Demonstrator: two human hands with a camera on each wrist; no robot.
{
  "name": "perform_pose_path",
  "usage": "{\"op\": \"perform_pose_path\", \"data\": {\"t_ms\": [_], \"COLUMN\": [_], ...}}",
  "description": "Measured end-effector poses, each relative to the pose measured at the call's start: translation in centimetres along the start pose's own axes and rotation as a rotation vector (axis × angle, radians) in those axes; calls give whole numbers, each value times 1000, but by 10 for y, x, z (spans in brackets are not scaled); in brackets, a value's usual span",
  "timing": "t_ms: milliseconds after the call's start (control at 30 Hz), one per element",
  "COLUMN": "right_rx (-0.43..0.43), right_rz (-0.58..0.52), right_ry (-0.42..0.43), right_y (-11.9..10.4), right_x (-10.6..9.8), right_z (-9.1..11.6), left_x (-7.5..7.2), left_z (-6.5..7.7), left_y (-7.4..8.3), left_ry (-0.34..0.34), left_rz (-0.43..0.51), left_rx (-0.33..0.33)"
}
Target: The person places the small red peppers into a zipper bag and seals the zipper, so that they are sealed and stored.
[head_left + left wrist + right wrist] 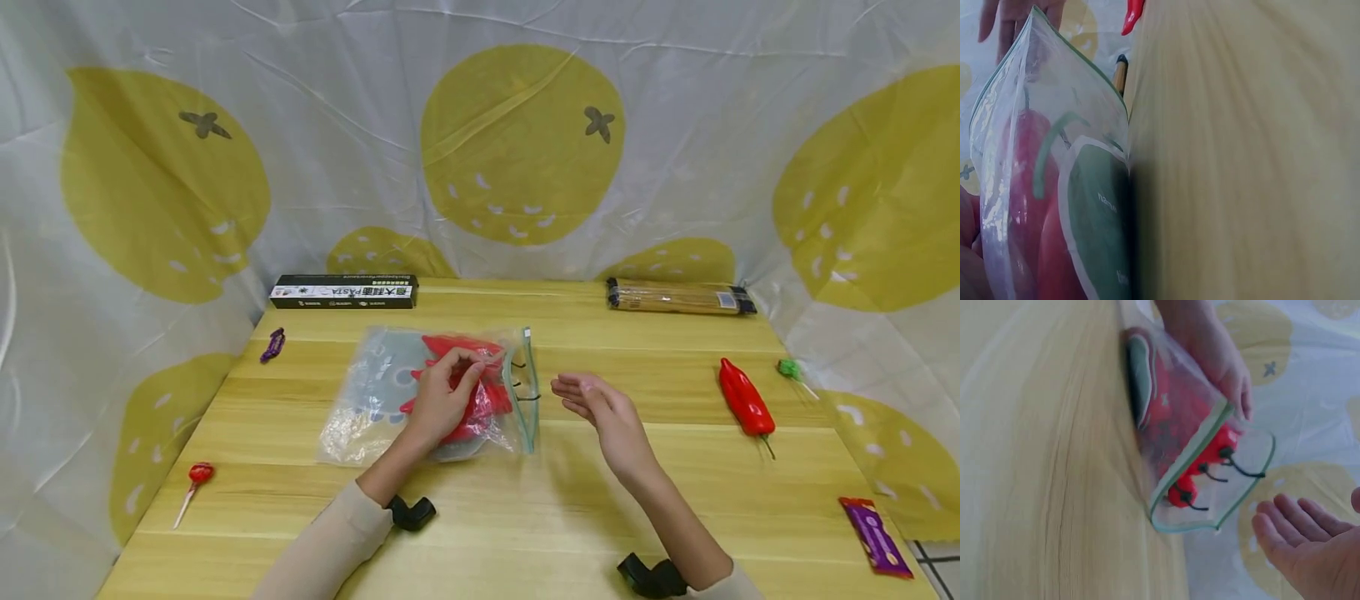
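A clear zip bag [352, 417] with a green-edged mouth lies on the table, its opening facing right. Several red peppers [1182, 492] are inside, their dark stems pointing out at the mouth. My left hand [442, 396] pinches the bag's upper layer near the opening, and in the right wrist view the mouth gapes. Just right of the opening, my right hand [607, 421] is held with fingers extended and nothing in it. Another red pepper [745, 397] lies on the table farther right.
At the back are a black pasta box [343, 292] and a packet of spaghetti [678, 297]. A purple candy [273, 345] and red lollipop [200, 473] lie left; a green lollipop [789, 368] and purple-wrapped bar [875, 537] lie right. A patterned curtain [375, 150] hangs behind.
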State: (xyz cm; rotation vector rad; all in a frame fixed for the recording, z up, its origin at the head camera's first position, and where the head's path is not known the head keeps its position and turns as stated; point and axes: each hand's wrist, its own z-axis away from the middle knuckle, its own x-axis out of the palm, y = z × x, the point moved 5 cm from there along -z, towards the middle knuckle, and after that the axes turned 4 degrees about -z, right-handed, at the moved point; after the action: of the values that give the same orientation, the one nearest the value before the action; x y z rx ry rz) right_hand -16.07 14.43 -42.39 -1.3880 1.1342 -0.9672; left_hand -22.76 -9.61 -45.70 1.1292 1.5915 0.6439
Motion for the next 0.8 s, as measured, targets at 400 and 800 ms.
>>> {"op": "perform_pose_path", "data": {"t_ms": [400,800], "right_rx": [11,70], "right_rz": [-45,-185], "right_ry": [-28,-87], "right_y": [-6,6], "right_x": [17,43], "right_z": [10,-6], "left_x": [0,0], "left_z": [-4,-1], "left_y": [3,5], "left_ry": [-6,3], "left_rz": [5,-7], "left_rx": [3,-7]}}
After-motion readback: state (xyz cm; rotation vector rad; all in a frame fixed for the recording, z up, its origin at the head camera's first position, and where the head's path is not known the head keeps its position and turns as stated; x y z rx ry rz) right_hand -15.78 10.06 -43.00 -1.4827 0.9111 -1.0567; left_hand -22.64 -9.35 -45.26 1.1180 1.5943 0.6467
